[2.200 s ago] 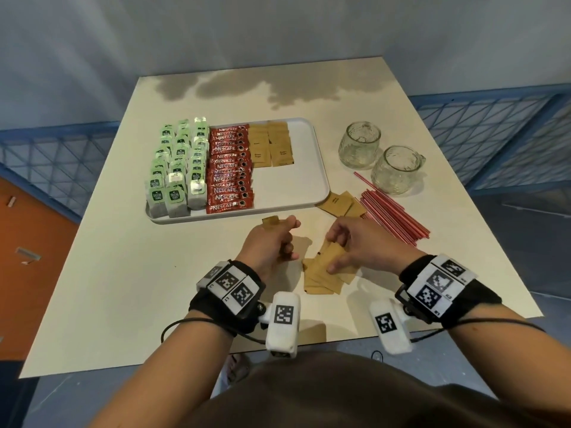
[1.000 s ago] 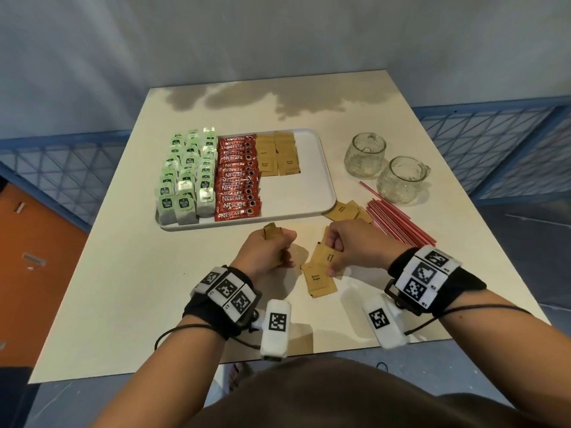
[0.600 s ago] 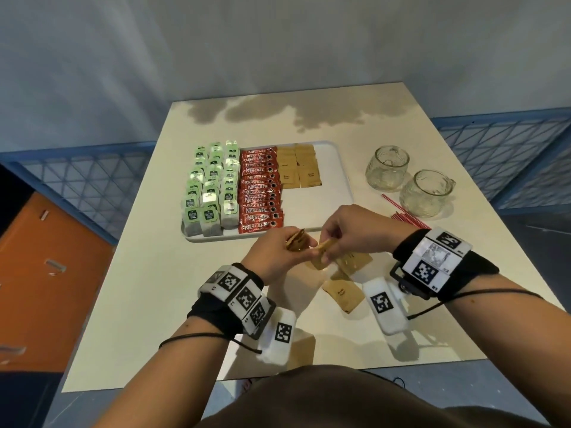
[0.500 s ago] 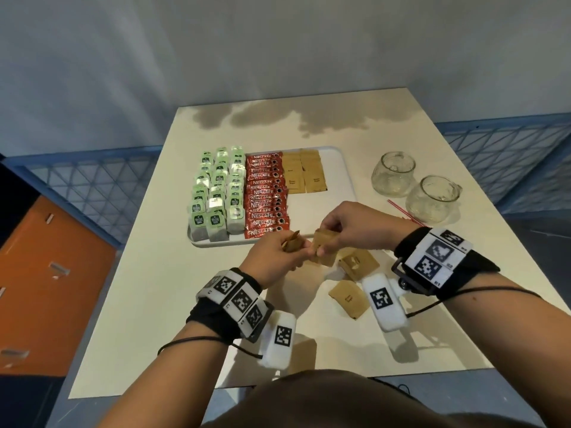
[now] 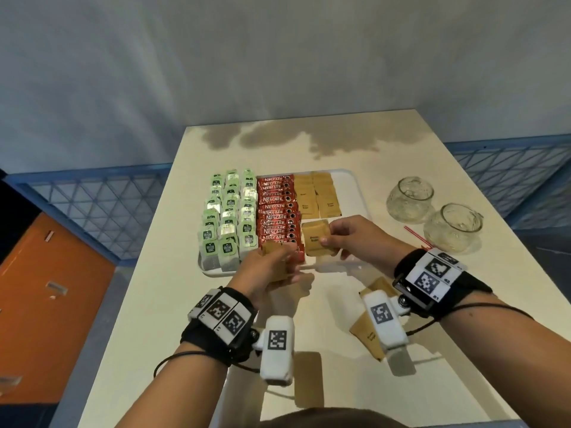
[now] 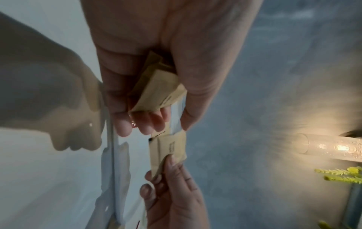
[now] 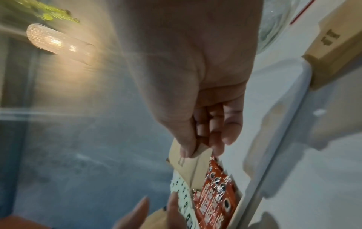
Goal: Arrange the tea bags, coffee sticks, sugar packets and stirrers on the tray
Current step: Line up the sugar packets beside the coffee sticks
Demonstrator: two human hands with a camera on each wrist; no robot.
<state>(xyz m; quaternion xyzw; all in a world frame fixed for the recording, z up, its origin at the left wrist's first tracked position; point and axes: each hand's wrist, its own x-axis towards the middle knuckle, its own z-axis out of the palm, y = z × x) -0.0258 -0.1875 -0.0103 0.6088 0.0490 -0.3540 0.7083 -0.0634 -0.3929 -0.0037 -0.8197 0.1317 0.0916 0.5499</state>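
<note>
The white tray (image 5: 353,199) holds rows of green tea bags (image 5: 228,217), red coffee sticks (image 5: 278,211) and brown sugar packets (image 5: 318,196). My right hand (image 5: 329,234) pinches a couple of sugar packets (image 5: 316,239) low over the tray, just in front of the sugar rows; the right wrist view shows the same packets (image 7: 188,167) by the coffee sticks (image 7: 215,193). At the tray's near edge my left hand (image 5: 287,264) grips a small stack of sugar packets (image 6: 156,91). A few red stirrers (image 5: 415,236) peek out behind my right wrist.
Two loose sugar packets (image 5: 366,333) lie on the table under my right wrist. Two glass cups (image 5: 411,196) (image 5: 452,227) stand right of the tray. The table edge runs close on the left and right, with blue railing beyond.
My right hand has lifted sugar packets from the pile, met the left hand, then carried them forward over the tray. The left hand keeps its stack and has moved up to the tray's edge.
</note>
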